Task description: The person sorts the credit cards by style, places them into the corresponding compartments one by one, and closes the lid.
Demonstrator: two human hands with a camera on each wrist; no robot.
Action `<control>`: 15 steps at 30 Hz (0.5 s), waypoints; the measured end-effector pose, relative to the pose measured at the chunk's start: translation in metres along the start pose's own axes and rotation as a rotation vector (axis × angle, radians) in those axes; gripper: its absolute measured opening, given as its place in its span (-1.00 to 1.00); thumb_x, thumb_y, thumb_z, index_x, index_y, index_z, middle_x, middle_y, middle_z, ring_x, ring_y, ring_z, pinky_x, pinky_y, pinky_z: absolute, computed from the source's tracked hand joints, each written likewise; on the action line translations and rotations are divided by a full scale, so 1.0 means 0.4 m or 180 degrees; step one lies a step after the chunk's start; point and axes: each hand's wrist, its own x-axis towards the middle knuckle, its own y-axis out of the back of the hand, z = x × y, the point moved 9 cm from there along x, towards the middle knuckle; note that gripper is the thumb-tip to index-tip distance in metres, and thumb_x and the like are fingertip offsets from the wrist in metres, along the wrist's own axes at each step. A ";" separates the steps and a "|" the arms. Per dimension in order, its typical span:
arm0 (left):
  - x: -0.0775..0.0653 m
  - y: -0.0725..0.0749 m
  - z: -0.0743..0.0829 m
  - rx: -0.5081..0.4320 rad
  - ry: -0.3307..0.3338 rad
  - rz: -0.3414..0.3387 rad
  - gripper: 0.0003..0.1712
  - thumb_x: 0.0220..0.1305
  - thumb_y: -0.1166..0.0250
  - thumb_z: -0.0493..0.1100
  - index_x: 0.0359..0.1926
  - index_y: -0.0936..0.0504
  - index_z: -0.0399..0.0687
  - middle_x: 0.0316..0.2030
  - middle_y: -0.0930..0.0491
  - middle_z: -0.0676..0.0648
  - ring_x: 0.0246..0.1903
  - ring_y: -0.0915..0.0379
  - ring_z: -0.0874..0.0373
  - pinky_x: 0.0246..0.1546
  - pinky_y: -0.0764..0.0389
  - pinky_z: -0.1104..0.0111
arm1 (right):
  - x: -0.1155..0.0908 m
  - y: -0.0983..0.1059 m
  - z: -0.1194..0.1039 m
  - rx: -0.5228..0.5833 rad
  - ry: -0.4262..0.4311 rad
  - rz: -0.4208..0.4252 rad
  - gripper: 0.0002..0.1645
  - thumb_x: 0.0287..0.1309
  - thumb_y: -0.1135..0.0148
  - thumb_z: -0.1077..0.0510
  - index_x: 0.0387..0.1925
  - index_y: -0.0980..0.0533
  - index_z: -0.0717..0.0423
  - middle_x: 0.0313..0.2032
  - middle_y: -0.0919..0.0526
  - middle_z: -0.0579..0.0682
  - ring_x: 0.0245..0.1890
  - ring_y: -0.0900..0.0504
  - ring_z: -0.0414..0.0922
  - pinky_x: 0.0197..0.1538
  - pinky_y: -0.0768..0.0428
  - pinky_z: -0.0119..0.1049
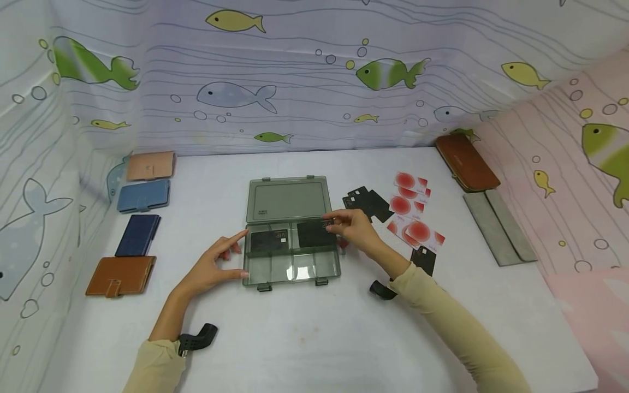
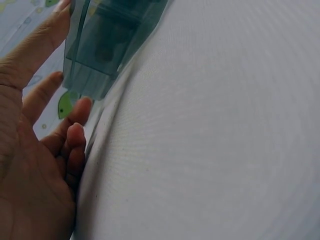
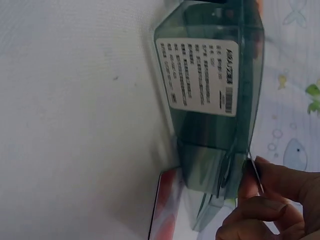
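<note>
A translucent green plastic box [image 1: 307, 266] stands with its lid [image 1: 290, 199] swung back. My right hand [image 1: 356, 229] pinches a black VIP card [image 1: 312, 234] by its right end, over the upper right compartment; in the right wrist view the card [image 3: 256, 176] is edge-on between thumb and fingers. Another black card [image 1: 265, 240] lies in the upper left compartment. My left hand [image 1: 208, 267] touches the box's left side, thumb at the near corner and index finger at the far one, both fairly straight; its other fingers [image 2: 75, 135] hang beside the box.
Right of the box lie several black cards [image 1: 361, 201], red-and-white cards [image 1: 404, 205] and one black card [image 1: 423, 260] near the right sleeve. A brown wallet [image 1: 467, 162] and grey case [image 1: 498, 226] lie farther right. Several wallets, including a blue one [image 1: 143, 195], line the left.
</note>
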 end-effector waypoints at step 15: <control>0.000 -0.001 0.005 0.0010 -0.0006 -0.0017 0.07 0.00 -0.58 -0.14 0.51 -0.24 0.22 -0.11 -0.37 -0.03 -0.29 -0.09 0.14 -0.23 -0.19 0.32 | -0.007 -0.012 -0.074 -0.1401 0.0260 0.0284 -0.60 0.21 -0.38 0.11 0.09 -0.65 0.07 -0.30 -0.78 0.04 -0.76 -0.47 -0.26 -0.66 -0.21 -0.44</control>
